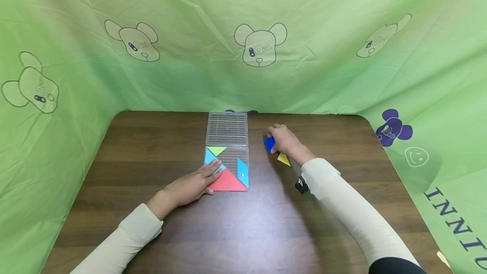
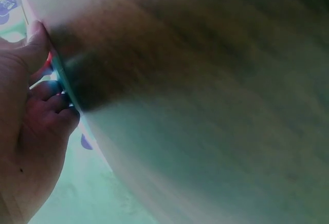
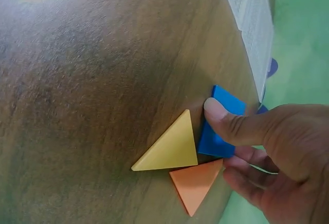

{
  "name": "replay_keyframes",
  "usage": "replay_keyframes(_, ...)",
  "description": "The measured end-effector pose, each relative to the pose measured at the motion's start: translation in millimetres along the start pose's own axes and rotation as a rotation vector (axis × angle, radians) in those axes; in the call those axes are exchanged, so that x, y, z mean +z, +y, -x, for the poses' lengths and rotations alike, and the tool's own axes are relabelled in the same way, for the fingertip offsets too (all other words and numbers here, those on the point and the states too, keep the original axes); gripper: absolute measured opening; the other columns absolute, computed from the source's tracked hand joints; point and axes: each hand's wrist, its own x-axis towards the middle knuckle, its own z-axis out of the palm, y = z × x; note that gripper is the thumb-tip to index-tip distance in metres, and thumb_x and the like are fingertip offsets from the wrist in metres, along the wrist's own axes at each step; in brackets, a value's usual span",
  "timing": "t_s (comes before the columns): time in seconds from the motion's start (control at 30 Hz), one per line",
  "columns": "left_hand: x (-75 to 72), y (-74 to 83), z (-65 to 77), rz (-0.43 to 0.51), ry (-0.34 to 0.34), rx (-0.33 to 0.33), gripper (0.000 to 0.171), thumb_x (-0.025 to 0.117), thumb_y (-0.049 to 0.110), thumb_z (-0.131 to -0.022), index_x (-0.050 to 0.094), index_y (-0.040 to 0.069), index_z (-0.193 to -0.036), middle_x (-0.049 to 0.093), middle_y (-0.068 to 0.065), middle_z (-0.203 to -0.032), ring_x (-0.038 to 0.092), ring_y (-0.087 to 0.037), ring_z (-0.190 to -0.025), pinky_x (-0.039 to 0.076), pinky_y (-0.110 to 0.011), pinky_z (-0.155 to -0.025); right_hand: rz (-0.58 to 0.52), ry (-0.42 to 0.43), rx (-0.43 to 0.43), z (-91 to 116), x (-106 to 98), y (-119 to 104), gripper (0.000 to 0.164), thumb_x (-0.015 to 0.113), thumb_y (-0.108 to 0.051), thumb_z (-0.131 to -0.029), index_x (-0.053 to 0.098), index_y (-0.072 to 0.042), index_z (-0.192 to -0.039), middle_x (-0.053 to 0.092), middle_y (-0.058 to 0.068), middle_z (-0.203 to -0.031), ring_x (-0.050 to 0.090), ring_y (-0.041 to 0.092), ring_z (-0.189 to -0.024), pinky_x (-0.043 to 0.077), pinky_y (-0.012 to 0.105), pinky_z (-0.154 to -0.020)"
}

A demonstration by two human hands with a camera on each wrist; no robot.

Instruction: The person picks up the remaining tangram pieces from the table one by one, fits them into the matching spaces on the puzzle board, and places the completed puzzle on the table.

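My left hand (image 1: 192, 185) rests with extended fingers on the tangram pieces in a clear gridded case (image 1: 230, 154). Under and beside those fingers are a red triangle (image 1: 230, 181) and a light blue triangle (image 1: 210, 157). A light green triangle (image 1: 216, 150) and a light blue parallelogram (image 1: 242, 174) also lie in the case. To the right, on the table, my right hand (image 1: 284, 138) pinches a blue square piece (image 3: 230, 102) between thumb and fingers. Close by lie a yellow triangle (image 3: 172, 147) and an orange triangle (image 3: 198, 185), the latter hidden in the head view.
The case's gridded second half (image 1: 227, 129) lies unfolded behind it, near the table's back edge. A small black object (image 1: 302, 185) shows beneath the right wrist. Green cloth (image 1: 182, 79) with printed bear heads surrounds the wooden table (image 1: 152, 138) at the back and sides.
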Motion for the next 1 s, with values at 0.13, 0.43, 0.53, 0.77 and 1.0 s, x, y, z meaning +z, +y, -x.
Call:
replay_keyframes(0.13,0.4,-0.6,-0.3,-0.005,0.0,0.004,0.069,0.062,0.032,-0.103,0.034,0.002,-0.158,0.02,-0.019,-0.17,0.019,-0.036,-0.159,0.028,-0.049,-0.126,-0.065,-0.008,0.006,-0.3,0.4,0.6,0.044,0.086,-0.006,-0.081,0.064,-0.003,-0.119,0.064,0.019,-0.121,0.063,0.038,-0.115,0.056,0.051,-0.101)
replay_keyframes(0.43,0.0,-1.1,1.3,-0.001,0.009,0.003,0.069,0.062,0.031,-0.103,0.034,0.002,-0.158,0.02,-0.019,-0.17,0.019,-0.036,-0.159,0.028,-0.05,-0.126,-0.277,0.057,-0.033,-1.7,-6.3,-0.5,0.023,0.074,0.004,-0.089,0.073,0.0,-0.111,0.073,0.02,-0.112,0.068,0.035,-0.108,0.058,0.048,-0.097)
replay_keyframes(0.53,-0.5,-1.0,1.6,0.002,0.002,-0.003,0.069,0.062,0.032,-0.103,0.033,0.003,-0.158,0.02,-0.018,-0.171,0.019,-0.035,-0.159,0.028,-0.05,-0.126,-0.385,0.064,-0.017,-3.7,-9.6,-2.3,0.021,0.075,0.004,-0.088,0.07,0.0,-0.109,0.073,0.019,-0.108,0.069,0.033,-0.104,0.059,0.046,-0.096)
replay_keyframes(0.77,-1.6,0.7,1.5,0.015,-0.017,-0.019,0.069,0.061,0.033,-0.103,0.032,0.005,-0.159,0.018,-0.016,-0.171,0.017,-0.033,-0.16,0.027,-0.049,-0.126,-0.594,0.083,0.05,-5.6,-13.8,-9.6,0.019,0.075,-0.004,-0.092,0.073,-0.001,-0.11,0.074,0.018,-0.11,0.069,0.029,-0.105,0.059,0.04,-0.094)
replay_keyframes(1.0,-1.3,0.7,1.1,0.022,-0.019,-0.024,0.07,0.06,0.034,-0.103,0.031,0.005,-0.16,0.017,-0.014,-0.172,0.017,-0.033,-0.16,0.029,-0.048,-0.126,-0.937,0.08,0.214,-4.8,-14.4,-26.1,0.026,0.071,-0.002,-0.095,0.072,0.001,-0.121,0.07,0.017,-0.11,0.064,0.021,-0.096,0.06,0.035,-0.086)
